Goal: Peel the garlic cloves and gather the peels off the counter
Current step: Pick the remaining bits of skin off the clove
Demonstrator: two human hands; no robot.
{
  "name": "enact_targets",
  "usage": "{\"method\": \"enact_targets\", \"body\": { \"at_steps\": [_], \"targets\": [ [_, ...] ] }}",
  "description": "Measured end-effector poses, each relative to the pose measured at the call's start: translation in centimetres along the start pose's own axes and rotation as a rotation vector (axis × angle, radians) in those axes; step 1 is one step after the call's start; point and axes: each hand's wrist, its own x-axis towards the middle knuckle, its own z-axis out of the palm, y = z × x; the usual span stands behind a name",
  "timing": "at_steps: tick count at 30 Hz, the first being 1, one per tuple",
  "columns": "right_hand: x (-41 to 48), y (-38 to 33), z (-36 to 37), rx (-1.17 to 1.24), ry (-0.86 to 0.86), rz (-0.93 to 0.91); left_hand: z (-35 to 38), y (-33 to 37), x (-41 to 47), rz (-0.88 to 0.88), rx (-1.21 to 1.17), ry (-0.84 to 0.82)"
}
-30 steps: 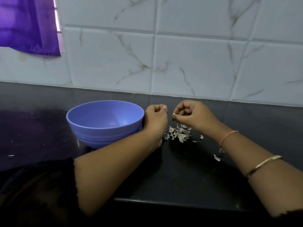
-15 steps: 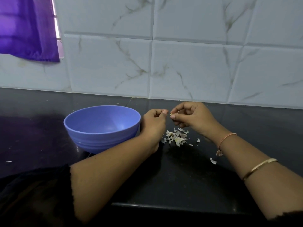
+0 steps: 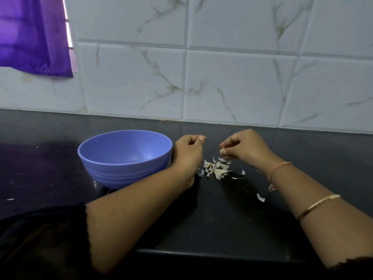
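My left hand (image 3: 188, 151) rests on the black counter (image 3: 222, 219) beside the bowl, fingers curled shut, with a small pinkish garlic clove (image 3: 202, 138) showing at the fingertips. My right hand (image 3: 245, 148) hovers a little to the right, pinching a small white piece of peel (image 3: 222, 151) between thumb and fingers. Below and between the hands lies a small pile of garlic peels (image 3: 216, 169). Stray peels (image 3: 260, 197) lie nearer my right wrist.
A blue plastic bowl (image 3: 105, 150) stands on the counter, touching my left hand's outer side; I see nothing inside it. A white marbled tile wall runs along the back. A purple curtain (image 3: 34, 35) hangs at the upper left. The counter's front edge is close below my forearms.
My hands were touching at the fingertips half a second ago. They have drawn apart, the right hand pulling away to the right with a white piece in it.
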Motion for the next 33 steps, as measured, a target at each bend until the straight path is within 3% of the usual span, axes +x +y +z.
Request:
{"method": "enact_targets", "body": {
  "at_steps": [3,6,8,9,12,13,15,17,20,22,24,26,28,30,33],
  "targets": [
    [0.0,-0.8,-0.2,-0.236,0.180,-0.236,0.0,0.0,-0.1,0.005,-0.007,0.005],
    [0.0,-1.6,-0.8,-0.378,0.511,-0.589,-0.1,0.2,-0.1,0.005,0.009,0.005],
    [-0.2,-1.6,-0.9,-0.444,0.618,-0.679,-0.1,0.2,-0.2,0.004,0.016,0.004],
    [-0.2,-1.4,-1.2,-0.499,0.553,-0.652,-0.1,0.2,-0.2,0.004,0.015,0.005],
    [-0.7,-1.3,-0.5,-0.789,-0.031,-0.242,-0.1,0.2,-0.3,0.008,0.002,0.010],
    [-0.7,-1.0,-0.4,-0.803,-0.102,-0.182,-0.1,0.2,-0.3,0.008,-0.001,0.006],
    [-0.6,-0.7,-0.4,-0.709,-0.055,-0.184,0.0,0.2,-0.3,0.007,-0.006,0.003],
    [-0.3,-0.6,-0.4,-0.508,0.103,-0.224,0.0,0.2,-0.3,0.007,-0.009,0.003],
    [-0.3,-1.5,-1.0,-0.221,0.443,-0.458,0.0,0.1,-0.1,-0.002,-0.012,0.001],
    [-0.6,-1.8,-1.0,-0.184,0.593,-0.597,0.0,0.1,0.0,-0.006,-0.016,0.001],
    [-0.4,-1.6,-1.1,-0.326,0.458,-0.486,0.0,0.0,0.1,-0.001,-0.018,0.004],
    [-0.5,-1.1,-0.6,-0.568,0.054,-0.143,0.1,-0.1,0.2,0.006,-0.023,0.008],
    [-0.2,-0.3,-0.6,-0.578,-0.048,-0.033,0.1,-0.1,0.2,0.009,-0.022,0.008],
    [-0.2,-0.2,-0.6,-0.383,0.043,-0.114,0.1,-0.2,0.3,0.006,-0.033,0.006],
    [-0.4,-0.9,-0.6,0.131,0.039,-0.133,0.0,-0.2,0.4,-0.024,-0.034,-0.032]
  ]
}}
